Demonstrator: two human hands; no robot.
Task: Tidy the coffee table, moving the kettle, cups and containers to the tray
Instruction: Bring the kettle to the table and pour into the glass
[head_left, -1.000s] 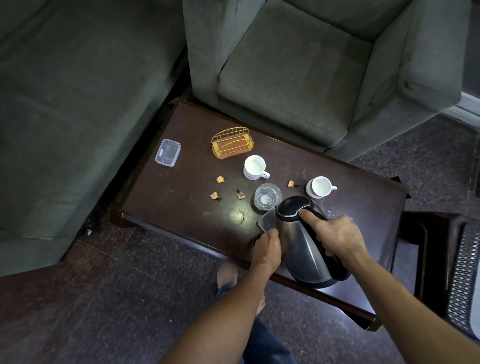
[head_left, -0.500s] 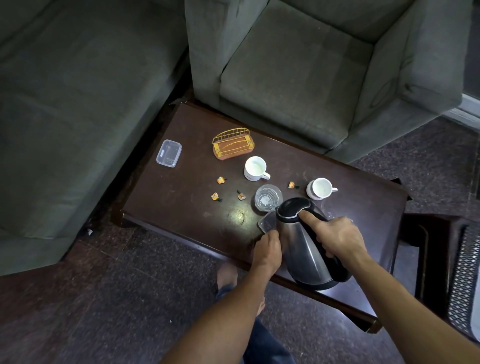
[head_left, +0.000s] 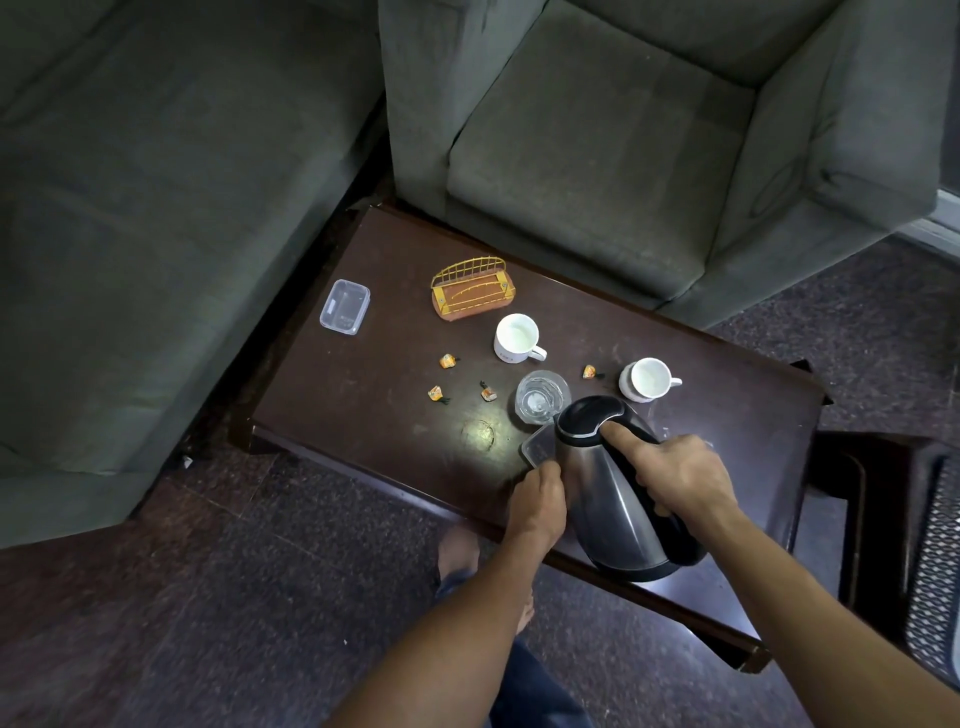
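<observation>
Kettle (head_left: 613, 493), one: steel, its black handle gripped by the right hand (head_left: 680, 478), at the near edge of the table (head_left: 363, 405).
Clear containers, two: near container (head_left: 537, 447), pinched at its edge by the left hand (head_left: 537, 506); far container (head_left: 344, 306), well left of both hands.
White cups, two: left cup (head_left: 514, 338) and right cup (head_left: 647, 379), beyond the hands.
Glass (head_left: 540, 397), one, just beyond the left hand.
Orange wrapped pieces (head_left: 447, 360), four.
Wire basket (head_left: 472, 293), one.
</observation>
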